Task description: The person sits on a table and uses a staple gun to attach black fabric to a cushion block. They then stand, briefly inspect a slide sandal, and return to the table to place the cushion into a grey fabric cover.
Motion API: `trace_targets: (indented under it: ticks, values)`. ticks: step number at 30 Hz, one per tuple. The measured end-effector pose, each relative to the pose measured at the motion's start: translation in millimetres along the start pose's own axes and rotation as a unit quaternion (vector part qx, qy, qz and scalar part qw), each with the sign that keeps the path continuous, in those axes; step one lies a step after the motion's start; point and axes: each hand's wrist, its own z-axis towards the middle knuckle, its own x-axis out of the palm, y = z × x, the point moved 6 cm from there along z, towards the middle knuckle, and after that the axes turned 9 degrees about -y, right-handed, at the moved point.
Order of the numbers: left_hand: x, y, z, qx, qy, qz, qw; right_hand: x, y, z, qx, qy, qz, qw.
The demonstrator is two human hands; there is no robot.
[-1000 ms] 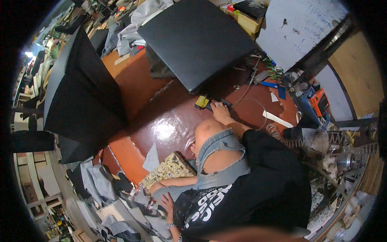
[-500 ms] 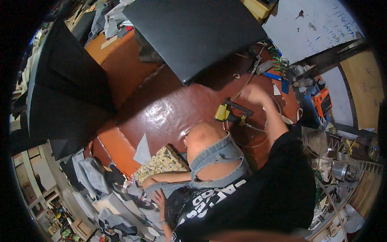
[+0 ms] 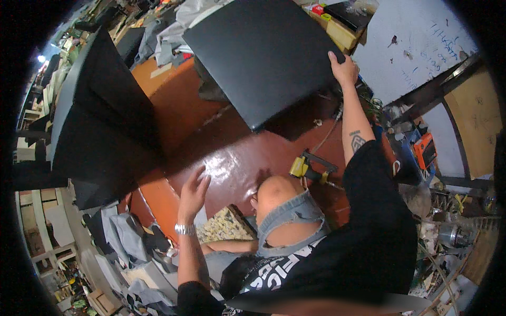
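A large black-covered box-like piece stands on the red-brown floor ahead of me. My right hand grips its right corner, the thumb on top and the other fingers mostly hidden at the side. My left hand hovers above the floor with fingers apart, holding nothing; a metal watch is on its wrist. A yellow and black staple gun with a hose lies on the floor by my bent knee. Near my left forearm is a speckled foam block.
Another tall black-covered piece stands at the left. Grey fabric scraps are heaped at lower left. A white board with handwriting stands at the far right, near an orange device and cluttered tools. Yellow foam lies behind.
My right hand has moved forward from above the staple gun and taken hold of the black piece's corner. My left hand has risen from my leg and reached forward over the floor.
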Motion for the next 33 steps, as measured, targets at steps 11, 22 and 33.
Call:
trace_targets:
  ticks: [11, 22, 33]
  values:
    - [-3.5, -174.6, 305.1, 0.249, -0.119, 0.244, 0.930, 7.6, -16.7, -4.7, 0.022, -0.116, 0.031, 0.993]
    - [21.4, -197.6, 506.2, 0.250, -0.135, 0.447, 0.848, 9.2, -24.1, -3.6, 0.033, -0.121, 0.035, 0.991]
    - [-2.0, -221.9, 412.5, 0.205, -0.300, 0.365, 0.857, 2.9, -39.7, -13.3, -0.012, -0.144, 0.082, 0.986]
